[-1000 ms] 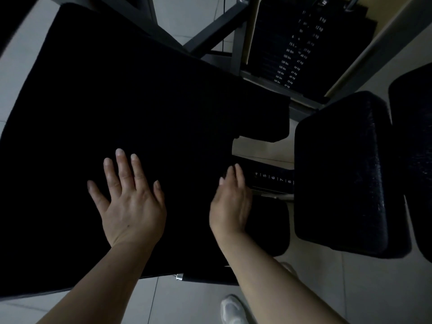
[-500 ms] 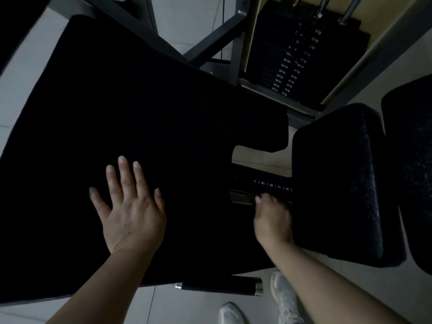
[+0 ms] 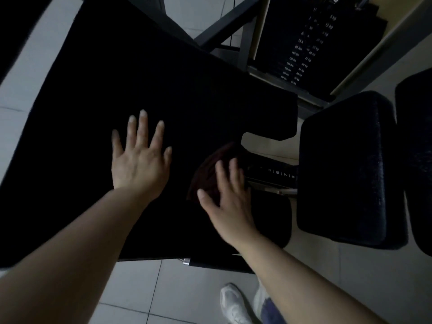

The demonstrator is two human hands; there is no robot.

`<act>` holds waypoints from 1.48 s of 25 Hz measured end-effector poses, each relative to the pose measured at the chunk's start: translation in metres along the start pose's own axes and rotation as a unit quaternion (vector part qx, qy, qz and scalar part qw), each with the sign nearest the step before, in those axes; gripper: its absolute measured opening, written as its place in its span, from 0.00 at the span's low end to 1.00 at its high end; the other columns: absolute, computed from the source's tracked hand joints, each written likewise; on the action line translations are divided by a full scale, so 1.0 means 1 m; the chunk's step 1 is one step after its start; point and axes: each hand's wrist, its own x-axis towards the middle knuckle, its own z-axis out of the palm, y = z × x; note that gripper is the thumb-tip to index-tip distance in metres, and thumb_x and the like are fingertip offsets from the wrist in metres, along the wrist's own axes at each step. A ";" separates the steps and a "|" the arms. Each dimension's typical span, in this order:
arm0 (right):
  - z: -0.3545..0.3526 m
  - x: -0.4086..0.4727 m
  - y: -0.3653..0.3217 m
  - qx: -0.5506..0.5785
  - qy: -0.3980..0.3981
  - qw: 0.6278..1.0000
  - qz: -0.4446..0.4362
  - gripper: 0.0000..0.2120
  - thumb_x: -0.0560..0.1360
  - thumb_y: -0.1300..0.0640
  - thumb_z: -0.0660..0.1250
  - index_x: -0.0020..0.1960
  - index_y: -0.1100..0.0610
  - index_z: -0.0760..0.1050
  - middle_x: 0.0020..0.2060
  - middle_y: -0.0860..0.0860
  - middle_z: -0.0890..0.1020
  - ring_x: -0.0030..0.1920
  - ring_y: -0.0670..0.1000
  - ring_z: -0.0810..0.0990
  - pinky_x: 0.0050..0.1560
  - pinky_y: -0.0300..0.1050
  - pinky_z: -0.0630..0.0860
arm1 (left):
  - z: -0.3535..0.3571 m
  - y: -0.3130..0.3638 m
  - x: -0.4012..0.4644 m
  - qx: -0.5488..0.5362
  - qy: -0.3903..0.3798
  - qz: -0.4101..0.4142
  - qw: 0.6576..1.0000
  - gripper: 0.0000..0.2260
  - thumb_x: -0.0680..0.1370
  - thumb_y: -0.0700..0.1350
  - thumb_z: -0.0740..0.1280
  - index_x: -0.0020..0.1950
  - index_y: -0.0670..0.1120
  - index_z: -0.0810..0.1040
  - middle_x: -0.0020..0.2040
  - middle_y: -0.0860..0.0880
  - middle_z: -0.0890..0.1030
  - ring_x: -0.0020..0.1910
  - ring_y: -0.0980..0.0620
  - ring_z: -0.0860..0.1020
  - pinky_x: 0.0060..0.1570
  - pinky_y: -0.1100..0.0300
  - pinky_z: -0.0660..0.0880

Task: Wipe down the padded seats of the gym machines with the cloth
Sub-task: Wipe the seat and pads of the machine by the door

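Note:
A large black padded seat (image 3: 117, 78) fills the left and middle of the head view. My left hand (image 3: 140, 157) lies flat on it with fingers spread. A dark reddish cloth (image 3: 210, 167) sits at the seat's right edge, near a notch in the pad. My right hand (image 3: 226, 197) presses on the cloth with straight fingers, covering its lower right part. A second black pad (image 3: 346, 169) stands to the right, apart from both hands.
A numbered adjustment bar (image 3: 278, 173) runs between the two pads. A weight stack (image 3: 301, 45) with printed numbers stands at the back right behind dark frame bars (image 3: 224, 26). Another dark pad (image 3: 418, 148) is at the right border. Pale floor tiles and my white shoe (image 3: 233, 305) lie below.
My right hand went from the seat's edge down to the bar beside it and has come back up onto the seat with the cloth under it. My left hand stayed flat on the pad.

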 end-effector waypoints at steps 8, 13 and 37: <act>0.011 0.075 -0.013 -0.065 0.157 0.979 0.116 0.30 0.81 0.46 0.51 0.78 0.57 0.46 0.77 0.55 0.44 0.77 0.56 0.46 0.74 0.48 0.52 | 0.002 0.002 0.012 0.009 0.009 -0.008 1.000 0.27 0.80 0.58 0.40 0.78 0.53 0.41 0.78 0.46 0.38 0.76 0.47 0.37 0.72 0.44 0.38; -0.021 0.142 -0.032 0.077 0.173 0.944 0.269 0.32 0.81 0.47 0.53 0.78 0.56 0.42 0.76 0.62 0.47 0.74 0.60 0.56 0.70 0.54 0.63 | 0.001 0.003 0.012 0.013 -0.002 -0.001 1.000 0.27 0.80 0.58 0.39 0.77 0.53 0.39 0.77 0.46 0.36 0.76 0.47 0.35 0.73 0.43 0.38; -0.023 0.083 -0.001 0.245 0.215 0.916 0.236 0.26 0.82 0.50 0.53 0.77 0.54 0.52 0.75 0.53 0.59 0.73 0.53 0.61 0.69 0.38 0.57 | -0.003 0.048 0.080 -0.022 -0.018 -0.097 0.995 0.29 0.79 0.60 0.40 0.77 0.50 0.39 0.76 0.39 0.35 0.75 0.40 0.35 0.72 0.40 0.37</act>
